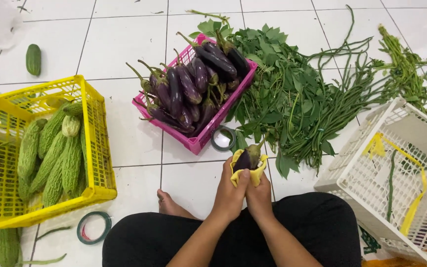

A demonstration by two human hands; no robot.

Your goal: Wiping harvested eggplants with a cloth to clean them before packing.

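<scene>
My left hand (pixel 229 192) and my right hand (pixel 259 195) are pressed together above my lap, both closed around a yellow cloth (pixel 256 173) wrapped about a purple eggplant (pixel 246 159). The eggplant's dark body and green stem stick up out of the cloth. Just beyond my hands stands a pink basket (pixel 196 142) piled with several purple eggplants (pixel 189 86).
A yellow crate (pixel 97 148) of bitter gourds (pixel 50 158) sits at left. A white crate (pixel 371 163) lies tilted at right. Leafy greens (pixel 282 94) and long beans (pixel 352 99) spread over the tiled floor. Tape rolls (pixel 94 228) (pixel 222 139) lie nearby. A loose cucumber (pixel 33 59) lies far left.
</scene>
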